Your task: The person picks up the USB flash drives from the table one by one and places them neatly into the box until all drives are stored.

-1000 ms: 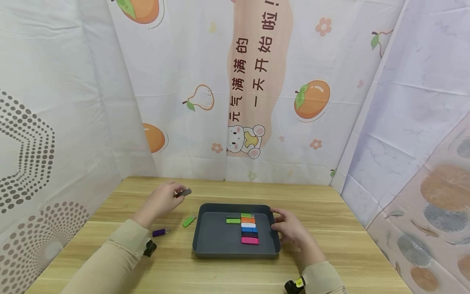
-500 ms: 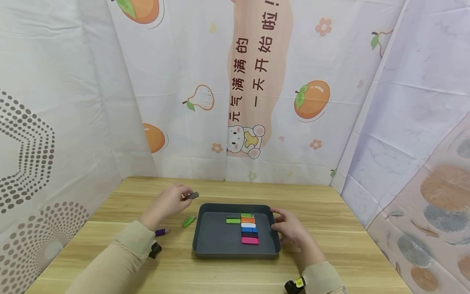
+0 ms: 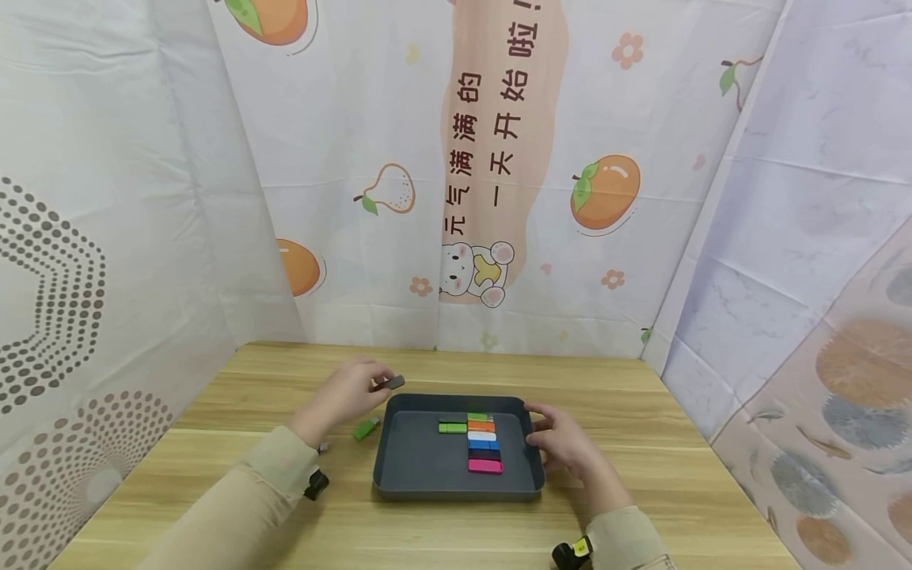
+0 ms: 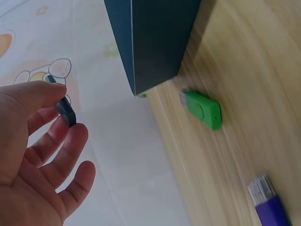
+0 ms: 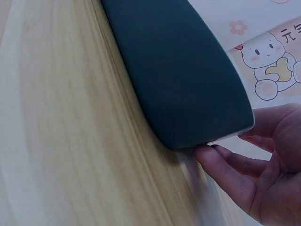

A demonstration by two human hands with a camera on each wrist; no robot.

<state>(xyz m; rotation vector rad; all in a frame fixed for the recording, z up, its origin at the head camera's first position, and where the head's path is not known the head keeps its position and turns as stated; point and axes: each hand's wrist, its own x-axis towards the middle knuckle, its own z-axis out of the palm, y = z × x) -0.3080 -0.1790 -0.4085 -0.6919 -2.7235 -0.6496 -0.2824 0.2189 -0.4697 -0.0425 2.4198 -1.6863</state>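
Observation:
My left hand [image 3: 349, 396] pinches a dark grey USB stick [image 3: 392, 382] between thumb and fingers, held above the table by the tray's back left corner. In the left wrist view this dark stick [image 4: 67, 110] sticks out past the thumb. My right hand [image 3: 566, 439] holds the right side of the dark grey tray [image 3: 420, 467], near its back corner. Inside the tray, a column of several coloured USB sticks includes an orange one [image 3: 480, 427], a white one [image 3: 481, 437] and a pink one [image 3: 485, 467]. A green stick [image 3: 452, 428] and a dark one lie to its left.
On the wooden table [image 3: 456, 534], left of the tray, lies a loose green USB stick [image 3: 366, 430]. A purple USB stick [image 4: 273, 212] shows in the left wrist view; my left arm mostly covers it in the head view. Printed curtains [image 3: 356, 269] enclose the table.
My left hand has moved rightward with the dark grey USB stick, up to the tray's back left corner. Its forearm now covers most of the purple stick. The right hand and tray have stayed put.

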